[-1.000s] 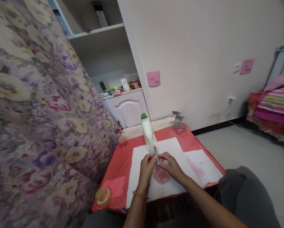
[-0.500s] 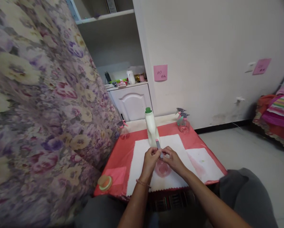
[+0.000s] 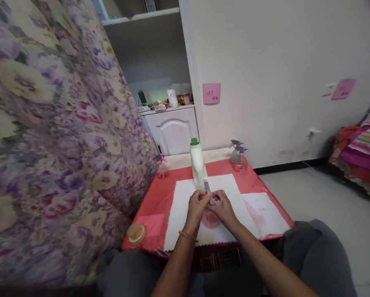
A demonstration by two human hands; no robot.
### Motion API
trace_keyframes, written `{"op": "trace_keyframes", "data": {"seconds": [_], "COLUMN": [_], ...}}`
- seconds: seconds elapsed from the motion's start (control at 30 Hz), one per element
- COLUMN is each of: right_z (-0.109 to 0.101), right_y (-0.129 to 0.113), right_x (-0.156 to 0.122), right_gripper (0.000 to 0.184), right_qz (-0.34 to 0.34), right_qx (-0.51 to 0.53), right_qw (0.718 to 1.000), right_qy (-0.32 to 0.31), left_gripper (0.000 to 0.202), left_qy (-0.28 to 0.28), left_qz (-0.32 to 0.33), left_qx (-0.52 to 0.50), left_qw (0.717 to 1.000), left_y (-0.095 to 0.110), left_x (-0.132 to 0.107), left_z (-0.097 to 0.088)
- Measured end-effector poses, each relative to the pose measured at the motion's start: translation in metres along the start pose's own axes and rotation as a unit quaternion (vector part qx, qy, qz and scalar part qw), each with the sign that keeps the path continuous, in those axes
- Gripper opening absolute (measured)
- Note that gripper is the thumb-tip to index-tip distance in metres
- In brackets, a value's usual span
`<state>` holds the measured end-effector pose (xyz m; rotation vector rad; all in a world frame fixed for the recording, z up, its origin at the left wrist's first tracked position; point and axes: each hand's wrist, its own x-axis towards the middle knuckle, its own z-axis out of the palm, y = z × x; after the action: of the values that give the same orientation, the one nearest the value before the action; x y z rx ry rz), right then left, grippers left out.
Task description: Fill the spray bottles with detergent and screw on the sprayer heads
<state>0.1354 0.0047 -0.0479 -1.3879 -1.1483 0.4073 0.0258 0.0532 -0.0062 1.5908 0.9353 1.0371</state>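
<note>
A clear pink spray bottle [image 3: 211,220] stands on the white cloth [image 3: 180,214] in front of me, its grey spray head [image 3: 207,186] with a pink nozzle tip pointing away from me. My left hand [image 3: 198,203] pinches at the bottle's neck from the left. From the other side my right hand [image 3: 221,205] has its fingers closed on the same neck area. Both sets of fingers hide the collar. Just behind the bottle stands a white jug-shaped bottle [image 3: 198,163] with a green cap.
Two spray bottles [image 3: 240,163] stand at the table's back right, another spray bottle [image 3: 162,168] at the back left. A round lidded container [image 3: 136,233] is at the front left, near a pink paper [image 3: 155,226]. A stained white sheet [image 3: 262,210] lies right. A floral curtain [image 3: 64,144] hangs left.
The view has shifted slightly. Both hands stay at the spray bottle's neck, with the right hand's fingers slightly repositioned.
</note>
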Motion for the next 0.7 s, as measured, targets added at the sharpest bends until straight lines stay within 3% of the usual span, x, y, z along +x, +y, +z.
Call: {"op": "trace_keyframes", "data": {"seconds": [0.17, 0.33, 0.43, 0.53, 0.6, 0.7], "right_z": [-0.0055, 0.0009, -0.0018, -0.004, -0.0017, 0.0027], "right_y": [0.005, 0.0086, 0.0065, 0.0049, 0.0052, 0.006], "right_x": [0.001, 0.0016, 0.0021, 0.0036, 0.0042, 0.0037], "right_gripper": [0.024, 0.023, 0.027, 0.019, 0.015, 0.025], "right_qz": [-0.023, 0.015, 0.002, -0.015, -0.007, 0.011], "right_qx": [0.045, 0.038, 0.052, 0.064, 0.054, 0.038], "right_qw": [0.996, 0.999, 0.998, 0.995, 0.998, 0.999], "right_qy": [-0.079, -0.015, -0.044, -0.071, -0.043, -0.001], "left_gripper": [0.025, 0.025, 0.024, 0.023, 0.023, 0.024], "left_qy": [-0.003, -0.004, -0.005, -0.005, -0.004, -0.008], "left_qz": [0.004, 0.005, 0.007, 0.01, 0.01, 0.008], "left_qx": [0.001, 0.002, 0.003, 0.005, 0.004, 0.002], "left_qw": [1.0, 1.0, 1.0, 1.0, 1.0, 1.0], "left_y": [-0.0005, 0.0003, 0.0016, 0.003, 0.004, 0.006], "left_x": [0.0006, 0.0014, 0.0015, 0.0011, 0.0004, -0.0005], "left_z": [-0.001, -0.0021, -0.0027, -0.0028, -0.0026, -0.0025]}}
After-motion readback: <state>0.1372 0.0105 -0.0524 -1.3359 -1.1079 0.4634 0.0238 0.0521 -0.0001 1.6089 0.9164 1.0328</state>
